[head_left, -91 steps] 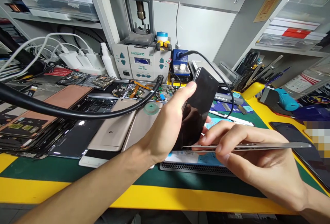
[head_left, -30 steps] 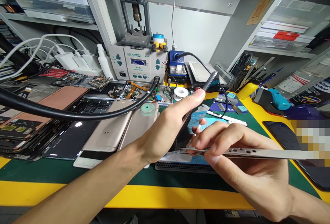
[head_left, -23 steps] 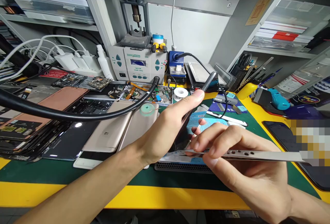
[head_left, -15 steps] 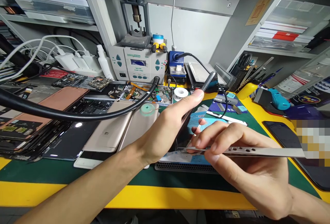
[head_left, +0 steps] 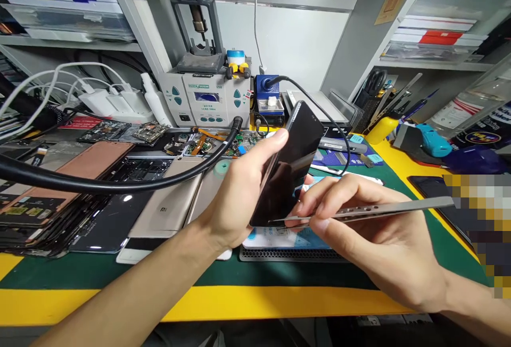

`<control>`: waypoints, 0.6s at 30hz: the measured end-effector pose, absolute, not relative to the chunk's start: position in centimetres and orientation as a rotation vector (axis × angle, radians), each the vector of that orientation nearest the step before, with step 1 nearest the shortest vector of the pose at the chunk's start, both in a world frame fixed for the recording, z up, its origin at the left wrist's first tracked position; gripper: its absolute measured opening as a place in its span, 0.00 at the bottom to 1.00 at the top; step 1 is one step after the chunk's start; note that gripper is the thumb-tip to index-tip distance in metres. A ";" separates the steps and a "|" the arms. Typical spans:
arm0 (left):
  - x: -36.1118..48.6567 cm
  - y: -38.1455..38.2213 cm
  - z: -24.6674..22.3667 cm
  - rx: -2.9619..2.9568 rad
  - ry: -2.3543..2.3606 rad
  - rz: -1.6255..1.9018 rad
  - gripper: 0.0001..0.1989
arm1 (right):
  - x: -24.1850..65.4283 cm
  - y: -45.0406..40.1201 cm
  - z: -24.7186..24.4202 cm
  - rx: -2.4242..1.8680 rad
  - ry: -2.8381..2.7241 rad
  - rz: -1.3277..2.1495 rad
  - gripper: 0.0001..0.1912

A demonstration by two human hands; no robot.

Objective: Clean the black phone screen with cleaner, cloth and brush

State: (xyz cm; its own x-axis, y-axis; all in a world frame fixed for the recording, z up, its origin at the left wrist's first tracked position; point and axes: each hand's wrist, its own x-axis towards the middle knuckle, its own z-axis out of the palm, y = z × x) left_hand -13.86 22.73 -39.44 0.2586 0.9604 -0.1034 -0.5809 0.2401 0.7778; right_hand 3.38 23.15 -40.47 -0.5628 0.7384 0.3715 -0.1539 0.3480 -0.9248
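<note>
My left hand [head_left: 239, 192] grips a black smartphone [head_left: 289, 163] by its side and holds it tilted up, with the dark glass face showing. In my right hand [head_left: 359, 246] is a pair of long steel tweezers [head_left: 359, 213], pinched between thumb and fingers. Their tips reach the phone's lower corner, close to or touching it; the exact contact is hidden. Below the phone lies a blue and white card [head_left: 279, 238] on a perforated metal rack [head_left: 291, 254].
A thick black hose [head_left: 120, 184] crosses the left of the bench above gold phone backs [head_left: 163, 211] and a stack of phone screens [head_left: 40, 219]. A soldering station [head_left: 207, 99] stands at the back, behind open circuit boards [head_left: 211, 145]. The green mat [head_left: 215, 272] has a yellow edge.
The phone has turned from nearly edge-on to showing its black face. The tweezers have tilted, their far end rising to the right, and the whole view has shifted slightly.
</note>
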 end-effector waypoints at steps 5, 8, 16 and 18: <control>-14.3 23.0 -39.2 0.554 0.716 1.207 0.26 | 3.4 23.4 -40.3 -0.548 -1.695 1.362 0.10; -14.6 23.2 -39.1 0.489 0.700 1.206 0.27 | 3.4 23.5 -40.3 -0.551 -1.653 1.379 0.09; -14.7 23.3 -39.2 0.519 0.821 1.209 0.29 | 3.3 23.3 -40.2 -0.573 -1.644 1.335 0.10; -14.7 23.3 -39.2 0.515 0.828 1.211 0.29 | 3.4 23.4 -40.1 -0.573 -1.661 1.323 0.10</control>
State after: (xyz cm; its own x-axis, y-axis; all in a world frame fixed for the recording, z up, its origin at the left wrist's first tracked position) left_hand -14.73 23.30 -39.19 0.1240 0.9523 -0.2788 -0.6055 0.2952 0.7391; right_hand 3.37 23.36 -40.12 -0.4802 0.7989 0.3620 -0.1739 0.3178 -0.9321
